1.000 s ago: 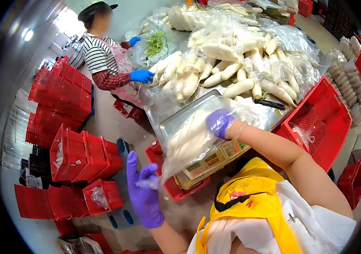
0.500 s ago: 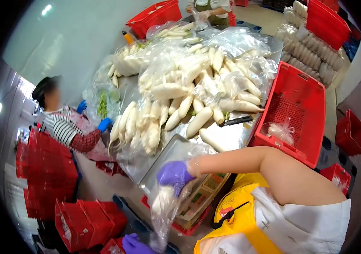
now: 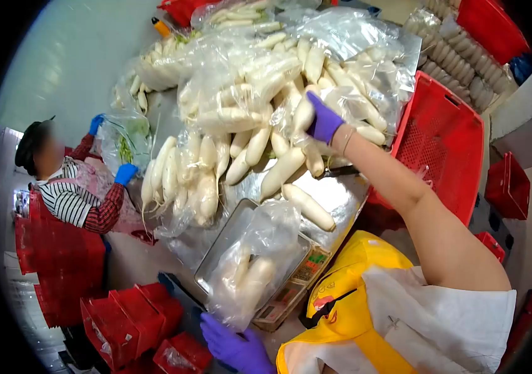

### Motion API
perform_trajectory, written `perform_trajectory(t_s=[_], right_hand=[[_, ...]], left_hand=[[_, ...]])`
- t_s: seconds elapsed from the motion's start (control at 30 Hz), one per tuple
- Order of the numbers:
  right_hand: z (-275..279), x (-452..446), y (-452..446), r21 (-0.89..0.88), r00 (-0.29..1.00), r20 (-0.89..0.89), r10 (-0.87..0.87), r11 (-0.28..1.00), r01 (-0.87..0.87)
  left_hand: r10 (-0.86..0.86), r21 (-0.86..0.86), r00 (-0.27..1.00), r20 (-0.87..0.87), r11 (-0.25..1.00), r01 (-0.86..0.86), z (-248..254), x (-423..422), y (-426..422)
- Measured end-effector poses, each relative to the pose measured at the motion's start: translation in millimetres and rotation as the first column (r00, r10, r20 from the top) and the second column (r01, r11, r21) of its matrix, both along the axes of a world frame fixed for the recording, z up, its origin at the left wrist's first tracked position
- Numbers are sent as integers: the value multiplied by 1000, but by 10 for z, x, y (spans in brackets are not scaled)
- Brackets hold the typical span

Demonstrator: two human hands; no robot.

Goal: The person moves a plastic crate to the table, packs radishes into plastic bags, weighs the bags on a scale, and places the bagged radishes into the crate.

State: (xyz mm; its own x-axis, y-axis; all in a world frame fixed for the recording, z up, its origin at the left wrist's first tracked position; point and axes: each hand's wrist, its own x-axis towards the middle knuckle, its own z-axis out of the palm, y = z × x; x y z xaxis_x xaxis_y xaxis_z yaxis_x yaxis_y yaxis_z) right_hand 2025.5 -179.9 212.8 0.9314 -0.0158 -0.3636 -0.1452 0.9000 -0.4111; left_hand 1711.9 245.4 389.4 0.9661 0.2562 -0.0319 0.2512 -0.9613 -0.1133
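Note:
My right hand (image 3: 326, 118), in a purple glove, reaches into the pile of daikon radishes (image 3: 231, 118) and has its fingers closed around one daikon (image 3: 304, 116). A clear plastic bag (image 3: 269, 234) with a few daikon inside lies on the metal tray (image 3: 211, 262) of a weighing scale (image 3: 273, 306). My left hand (image 3: 236, 344), also gloved in purple, is by the bag's lower end with fingers outstretched; whether it touches the plastic is unclear. A loose daikon (image 3: 308, 207) lies on the metal table (image 3: 347, 194) beside the tray.
A large red crate (image 3: 443, 146) stands right of the table. At left, a co-worker (image 3: 82, 187) in blue gloves handles a clear bag with greens (image 3: 124, 148). Red crates (image 3: 122, 327) are at lower left, and bagged daikon (image 3: 459, 56) are stacked at upper right.
My right hand has let go of the bagged daikon, now lying on the scale tray, and moved up to a daikon in the pile. My left hand has come further into view, nearer the bag.

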Motion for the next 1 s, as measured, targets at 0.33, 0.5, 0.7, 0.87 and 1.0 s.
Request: perform_trajectory(t_s=[0.33,0.5,0.7,0.87,1.0], right_hand=[[-246,-1092,846,-977,923,-121,364,-206,-47],[-343,-749,990,-727,876,18,482,-595,343],[454,-286,255,-853,935,266,235,-395,341],[162,796,-830,-890,973,3,-232,-443,-103],[-50,1439,-1041,-794,872,-257,-416,-424,-436]], left_hand=[[317,-747,870,377,660,83,282,102,-54],[-47,195,938,342,981,-22,132,577,-634],[481,-393,729,486,866,-310,444,606,-422],[446,-580,640,625,815,-1,556,605,-600],[-125,341,796,593,934,-108,476,1017,-978]])
